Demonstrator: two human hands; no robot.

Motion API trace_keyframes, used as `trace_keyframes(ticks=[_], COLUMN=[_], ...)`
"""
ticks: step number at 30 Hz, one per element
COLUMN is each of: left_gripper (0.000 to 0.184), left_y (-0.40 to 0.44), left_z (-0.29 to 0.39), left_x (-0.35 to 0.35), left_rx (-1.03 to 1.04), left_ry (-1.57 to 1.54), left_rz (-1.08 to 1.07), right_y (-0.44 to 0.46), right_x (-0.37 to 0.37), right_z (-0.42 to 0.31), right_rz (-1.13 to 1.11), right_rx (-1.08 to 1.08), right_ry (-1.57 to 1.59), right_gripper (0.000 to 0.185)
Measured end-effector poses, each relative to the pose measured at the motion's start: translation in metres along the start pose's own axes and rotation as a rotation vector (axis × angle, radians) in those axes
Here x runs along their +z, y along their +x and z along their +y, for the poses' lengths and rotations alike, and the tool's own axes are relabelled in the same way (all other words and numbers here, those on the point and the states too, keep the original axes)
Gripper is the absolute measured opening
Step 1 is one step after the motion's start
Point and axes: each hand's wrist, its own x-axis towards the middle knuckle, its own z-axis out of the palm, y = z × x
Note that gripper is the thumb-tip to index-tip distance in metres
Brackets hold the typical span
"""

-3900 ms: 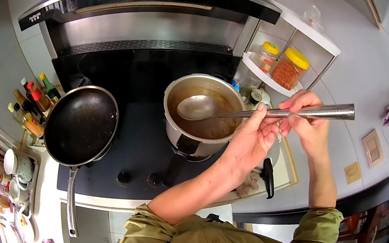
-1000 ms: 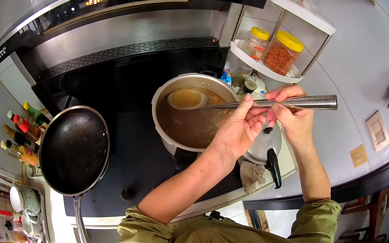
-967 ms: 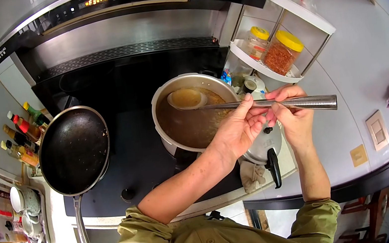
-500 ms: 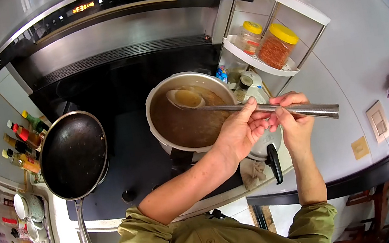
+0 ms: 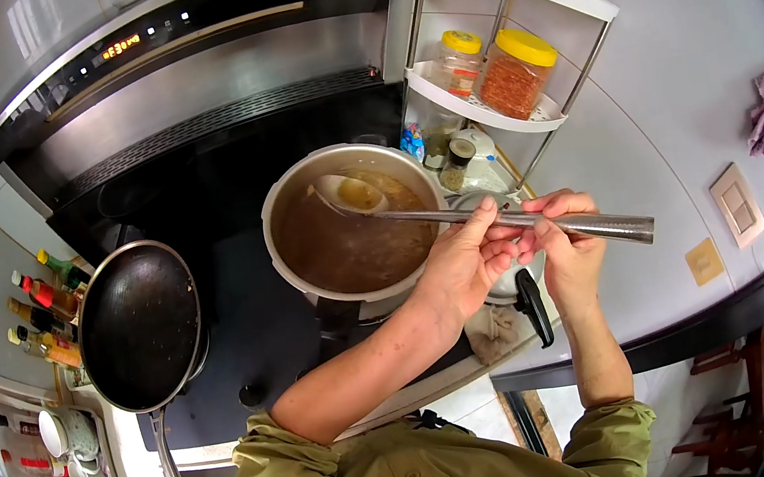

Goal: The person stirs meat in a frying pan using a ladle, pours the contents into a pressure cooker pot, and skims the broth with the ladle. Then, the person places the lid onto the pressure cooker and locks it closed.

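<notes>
A long-handled metal ladle (image 5: 359, 194) has its bowl at the surface of brown liquid inside a silver pot (image 5: 280, 259) on the stove. Some of the liquid lies in the ladle's bowl. My left hand (image 5: 465, 265) is closed on the middle of the handle, thumb on top. Farther up the handle, near its thick end, my right hand (image 5: 569, 245) grips it with bent fingers. The two hands are close together, to the right of the pot.
Left of the pot stands a black frying pan (image 5: 140, 326), with sauce bottles (image 5: 47, 313) beyond it. A corner shelf (image 5: 482, 112) holds two yellow-lidded jars (image 5: 518, 75). A pot lid with a black handle (image 5: 532, 308) and a cloth (image 5: 493, 332) lie beneath my hands.
The view has swung, shifting the stove and shelf left in the picture. The ladle's bowl now holds liquid, and the handle slants down more to the right. Both hands keep their hold.
</notes>
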Motion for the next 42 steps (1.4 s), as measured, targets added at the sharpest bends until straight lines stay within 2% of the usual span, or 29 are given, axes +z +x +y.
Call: trace_keyframes(ticks=[4, 16, 28, 42], left_gripper=[0.037, 0.039, 0.034, 0.031], left_y=[-0.007, -0.004, -0.01, -0.016], left_z=[-0.001, -0.022, -0.033, -0.042], left_x=[0.01, 0.0, 0.007, 0.008], left_rx=[0.003, -0.059, -0.122, -0.155], left_ry=[0.073, 0.173, 0.185, 0.168], left_rz=[0.054, 0.056, 0.086, 0.025], right_y=[-0.006, -0.034, -0.051, -0.064], right_x=[-0.005, -0.015, -0.026, -0.026], right_z=[0.003, 0.013, 0.007, -0.004], right_rz=[0.037, 0.143, 0.172, 0.208], right_rx=[-0.009, -0.062, -0.097, -0.106], right_ry=[0.02, 0.079, 0.032, -0.029], right_gripper=[0.016, 0.018, 0.018, 0.017])
